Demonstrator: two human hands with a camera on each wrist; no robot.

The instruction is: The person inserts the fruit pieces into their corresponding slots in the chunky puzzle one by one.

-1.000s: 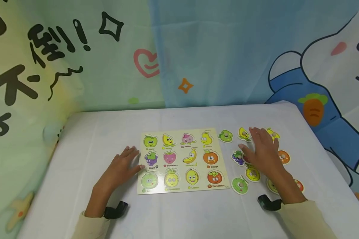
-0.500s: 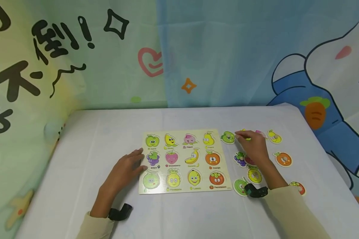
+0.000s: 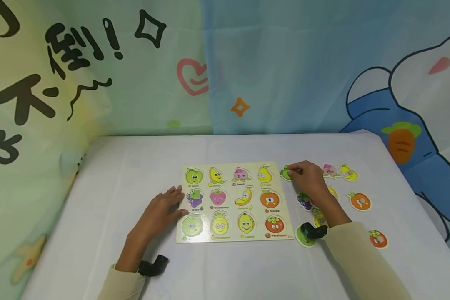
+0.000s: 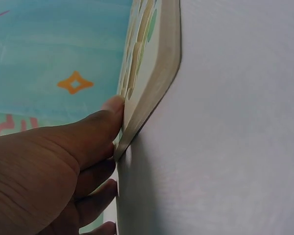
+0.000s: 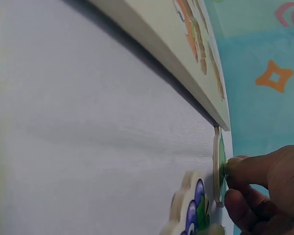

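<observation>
Desk (image 3: 225, 271) has a fruit board (image 3: 229, 207) around the middle. Left hand (image 3: 160, 212) is pretty relaxed, just resting on its left edge. Right hand (image 3: 310, 180) is pinching the green piece (image 3: 286, 174) beside the far right corner, grape piece (image 3: 303, 201) a bit nearer.

I can't see the whole green piece (image 3: 284, 173) behind the right hand (image 3: 309, 180); my right wrist view cuts off the grape piece (image 5: 190, 215) at the bottom.

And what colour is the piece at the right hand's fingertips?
The piece is green with a pale rim; the head view shows it best, though partly covered.
</observation>
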